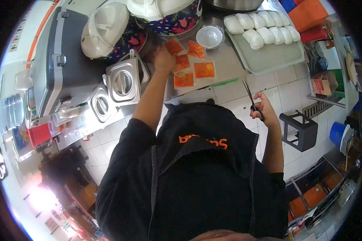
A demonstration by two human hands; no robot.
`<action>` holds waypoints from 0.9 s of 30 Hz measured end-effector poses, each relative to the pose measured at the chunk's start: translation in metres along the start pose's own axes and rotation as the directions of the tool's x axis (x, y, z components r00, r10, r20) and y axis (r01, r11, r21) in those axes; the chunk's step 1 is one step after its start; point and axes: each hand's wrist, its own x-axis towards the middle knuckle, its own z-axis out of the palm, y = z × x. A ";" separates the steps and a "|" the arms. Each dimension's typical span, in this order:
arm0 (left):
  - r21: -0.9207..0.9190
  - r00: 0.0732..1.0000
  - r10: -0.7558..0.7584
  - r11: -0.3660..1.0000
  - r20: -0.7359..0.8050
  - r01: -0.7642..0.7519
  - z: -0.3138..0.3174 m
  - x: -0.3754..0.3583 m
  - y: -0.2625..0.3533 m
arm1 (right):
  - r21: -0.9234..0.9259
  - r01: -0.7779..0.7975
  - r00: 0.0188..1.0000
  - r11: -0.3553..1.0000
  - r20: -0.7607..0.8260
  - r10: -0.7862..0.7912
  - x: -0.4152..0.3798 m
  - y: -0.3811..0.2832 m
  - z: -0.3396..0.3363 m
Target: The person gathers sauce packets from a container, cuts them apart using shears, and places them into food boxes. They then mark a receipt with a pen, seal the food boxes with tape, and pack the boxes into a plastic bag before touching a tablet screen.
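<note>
My left hand (164, 59) reaches over the metal counter (225, 64), its fingers at the upper left packet of orange-red sauce (174, 47); whether it grips the packet is hard to see. Several more flat clear packets lie beside it, among them one at the lower right (204, 70) and one at the lower left (184, 80). Away from the counter, over the tiled floor, my right hand (264, 109) holds black-handled scissors (253, 105), their blades pointing up and slightly parted. Just behind the packets sits a white bowl (209, 37).
A tray (265, 60) with several white wrapped bundles (265, 35) is at the right. Patterned white-lidded pots (104, 30), lidded steel containers (124, 81) and a large grey box (74, 60) stand at the left. A black stool (299, 130) is on the floor.
</note>
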 end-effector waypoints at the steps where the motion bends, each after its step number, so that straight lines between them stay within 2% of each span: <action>1: 0.011 0.999 -0.020 1.000 0.047 0.020 -0.002 0.008 0.000 | 0.008 0.009 1.000 1.000 0.006 -0.009 0.000 0.002 0.001; 5: 0.006 0.956 -0.050 0.999 0.291 0.050 -0.011 0.033 0.001 | 0.018 0.036 0.999 0.999 0.015 -0.036 0.001 0.007 0.008; 8: 0.044 0.913 -0.047 0.999 0.406 0.031 -0.047 0.034 0.019 | 0.019 0.041 0.999 0.999 0.000 -0.041 -0.001 0.005 0.010; 11: 0.103 0.947 -0.014 0.995 0.321 -0.020 -0.037 0.032 0.010 | 0.033 0.068 0.998 0.997 0.003 -0.068 0.000 0.009 0.010; 14: -0.015 0.923 -0.080 0.996 0.376 0.092 -0.039 0.037 -0.005 | 0.070 0.086 0.996 0.994 0.013 -0.087 0.002 0.013 0.009; 17: -0.076 0.966 -0.021 0.996 0.256 0.042 -0.039 0.031 -0.010 | 0.078 0.084 0.996 0.993 0.025 -0.086 0.008 0.014 0.013; 20: 0.012 0.924 0.268 0.959 0.273 -0.282 -0.033 0.026 -0.003 | 0.084 0.110 0.993 0.990 0.042 -0.114 0.013 0.011 0.017; 23: 0.189 0.864 0.147 0.945 0.482 -0.266 -0.044 0.029 0.020 | 0.103 0.117 0.991 0.988 0.051 -0.123 0.017 0.007 0.022; 26: 0.198 0.912 0.192 0.940 0.362 -0.277 -0.019 0.037 0.006 | 0.125 0.110 0.991 0.986 0.063 -0.119 0.017 0.009 0.024; 27: 0.139 0.908 0.157 0.964 0.387 -0.226 -0.025 0.038 0.007 | 0.133 0.112 0.990 0.985 0.065 -0.122 0.017 0.009 0.025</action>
